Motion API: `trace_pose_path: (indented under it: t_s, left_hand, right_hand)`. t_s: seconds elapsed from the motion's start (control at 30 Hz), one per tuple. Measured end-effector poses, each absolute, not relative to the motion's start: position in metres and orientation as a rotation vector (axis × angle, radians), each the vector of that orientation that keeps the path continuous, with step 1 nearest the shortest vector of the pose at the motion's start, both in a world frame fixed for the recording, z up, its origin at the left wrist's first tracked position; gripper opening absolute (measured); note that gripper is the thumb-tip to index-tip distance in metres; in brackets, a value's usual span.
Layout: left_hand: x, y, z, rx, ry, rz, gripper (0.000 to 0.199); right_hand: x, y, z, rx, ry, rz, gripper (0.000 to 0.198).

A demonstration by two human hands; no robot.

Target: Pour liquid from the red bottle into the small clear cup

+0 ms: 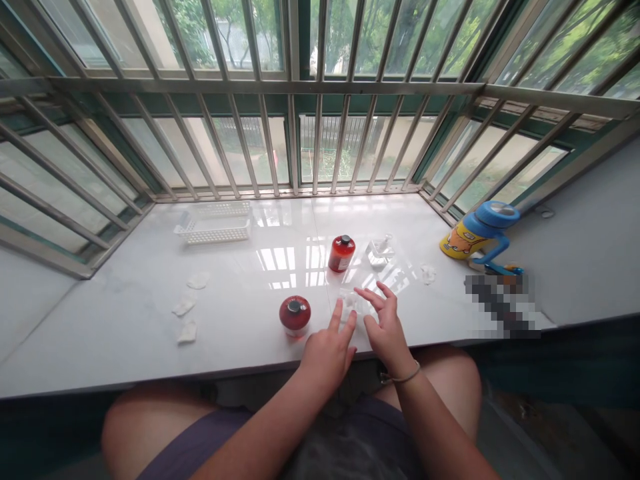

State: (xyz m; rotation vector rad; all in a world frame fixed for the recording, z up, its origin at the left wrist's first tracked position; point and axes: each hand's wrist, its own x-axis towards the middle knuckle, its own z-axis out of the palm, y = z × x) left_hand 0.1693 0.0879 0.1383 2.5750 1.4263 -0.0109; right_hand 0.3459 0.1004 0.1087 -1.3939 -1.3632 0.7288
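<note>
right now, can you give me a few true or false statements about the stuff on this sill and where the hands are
1. Two red bottles stand on the white sill: one by the left hand, one farther back. True.
2. The right hand grips the far red bottle. False: it is at a clear plastic piece near the front edge.
3. The white basket lies back left. True.
4. The blue-lidded yellow flask is at far left. False: far right.
</note>
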Motion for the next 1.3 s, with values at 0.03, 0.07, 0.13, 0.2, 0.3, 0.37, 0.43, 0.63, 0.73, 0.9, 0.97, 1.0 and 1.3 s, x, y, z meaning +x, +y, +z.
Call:
trace_pose_path:
  t_s: [0.03,0.07,0.13,0.2,0.3,0.37,0.43,0.63,0.73,0.9,0.97,1.0,1.3]
  left_hand:
    - [0.169,0.088,0.138,2.577,1.426,-0.01,0.08]
    - [0.169,0.088,0.138,2.578,1.426,-0.013,0.08]
    - [0.169,0.088,0.137,2.581,1.424,-0.022,0.083]
    - [0.169,0.089,0.137,2.584,1.424,-0.028,0.085]
    - [0.17,0.089,0.137,2.591,1.436,-0.036,0.084]
    - [0.171,0.089,0.137,2.592,1.442,-0.05,0.082]
    - [0.172,0.089,0.137,2.589,1.439,-0.06,0.081]
    - [0.17,0.089,0.135,2.596,1.458,-0.033,0.084]
    - [0.17,0.088,0.135,2.614,1.455,-0.043,0.083]
    - [0.172,0.088,0.136,2.618,1.465,-0.042,0.078]
    - [0.173,0.088,0.136,2.62,1.471,-0.036,0.077]
    - [0.173,0.088,0.136,2.62,1.474,-0.036,0.077]
    - [0.172,0.089,0.137,2.591,1.461,-0.054,0.08]
  right_hand:
    - [0.346,0.1,0.109,-1.4,-1.383,0.735,0.069]
    - [0.346,0.101,0.109,-1.408,-1.398,0.74,0.067]
    - [0.345,0.102,0.11,-1.426,-1.41,0.739,0.065]
    - [0.344,0.105,0.112,-1.442,-1.417,0.726,0.068]
    - [0.343,0.113,0.118,-1.445,-1.436,0.716,0.068]
    - [0.342,0.118,0.122,-1.457,-1.451,0.704,0.066]
    - [0.341,0.121,0.125,-1.484,-1.452,0.681,0.065]
    - [0.341,0.112,0.122,-1.499,-1.421,0.601,0.063]
    - [0.344,0.104,0.118,-1.489,-1.391,0.548,0.057]
    - [0.344,0.1,0.11,-1.386,-1.327,0.685,0.063]
    - [0.342,0.102,0.106,-1.336,-1.299,0.768,0.067]
    - [0.341,0.103,0.104,-1.324,-1.281,0.789,0.068]
    - [0.338,0.101,0.1,-1.37,-1.187,0.74,0.067]
